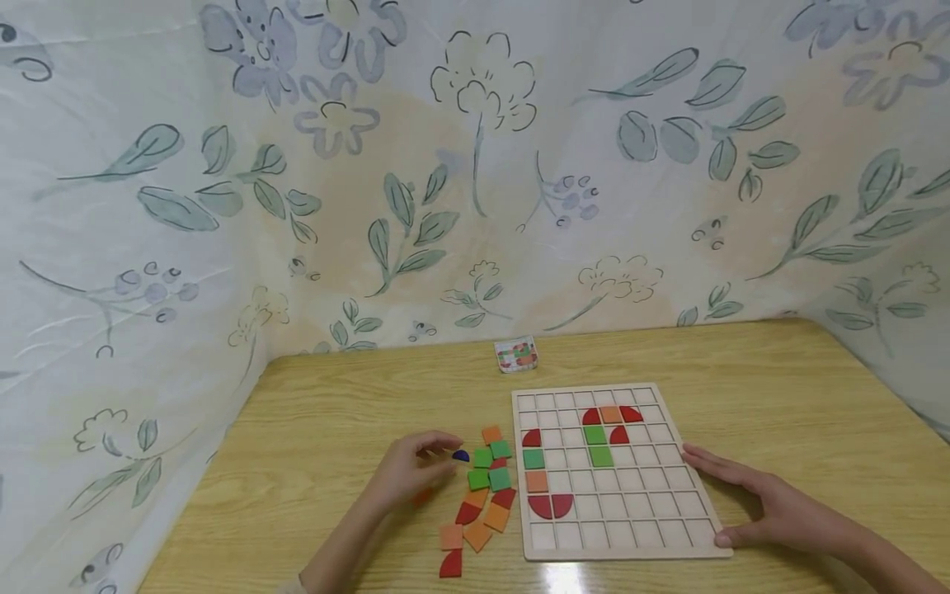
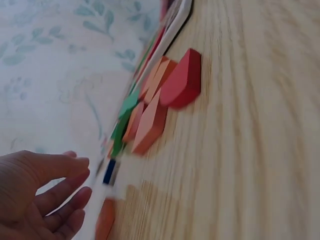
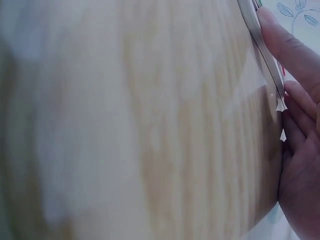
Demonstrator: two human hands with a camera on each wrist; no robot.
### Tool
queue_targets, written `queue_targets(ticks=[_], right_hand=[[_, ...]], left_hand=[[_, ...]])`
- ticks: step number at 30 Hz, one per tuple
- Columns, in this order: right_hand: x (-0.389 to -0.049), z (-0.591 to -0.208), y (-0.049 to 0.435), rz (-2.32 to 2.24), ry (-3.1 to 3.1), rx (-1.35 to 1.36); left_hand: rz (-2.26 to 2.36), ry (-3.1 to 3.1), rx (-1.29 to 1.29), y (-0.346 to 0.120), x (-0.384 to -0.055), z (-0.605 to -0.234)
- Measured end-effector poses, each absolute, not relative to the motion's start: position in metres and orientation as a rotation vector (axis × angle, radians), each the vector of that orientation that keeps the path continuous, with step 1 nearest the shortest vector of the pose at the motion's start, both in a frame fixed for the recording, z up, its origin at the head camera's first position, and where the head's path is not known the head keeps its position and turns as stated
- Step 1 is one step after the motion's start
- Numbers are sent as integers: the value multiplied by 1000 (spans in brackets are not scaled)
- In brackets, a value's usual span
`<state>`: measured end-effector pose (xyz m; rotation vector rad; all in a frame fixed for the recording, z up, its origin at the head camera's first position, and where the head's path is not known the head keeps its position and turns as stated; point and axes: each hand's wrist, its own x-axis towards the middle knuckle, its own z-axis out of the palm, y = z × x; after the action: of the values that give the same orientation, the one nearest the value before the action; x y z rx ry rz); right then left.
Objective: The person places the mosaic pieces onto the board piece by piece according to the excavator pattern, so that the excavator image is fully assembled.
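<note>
Just beside the left hand's (image 1: 411, 472) fingertips, a dark blue piece (image 1: 461, 456) lies on the counter (image 1: 334, 396), between that hand and the loose red, orange and green pieces (image 1: 479, 479). The left hand's fingers are loosely curved, thumb apart, with nothing held. Toward the counter's right edge, the right hand (image 1: 768, 505) is spread, fingers touching the board's (image 1: 638, 487) right side and thumb at its near right corner. A card (image 1: 515, 355) lies near the counter's far edge.
</note>
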<state>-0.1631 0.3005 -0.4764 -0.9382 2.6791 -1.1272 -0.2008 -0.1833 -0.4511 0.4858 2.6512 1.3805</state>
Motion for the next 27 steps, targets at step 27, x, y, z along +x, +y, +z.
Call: queue_targets(ticks=[27], right_hand=[[-161, -477, 300, -1153, 2700, -954]], left_hand=[[1268, 2652, 760, -196, -130, -465]])
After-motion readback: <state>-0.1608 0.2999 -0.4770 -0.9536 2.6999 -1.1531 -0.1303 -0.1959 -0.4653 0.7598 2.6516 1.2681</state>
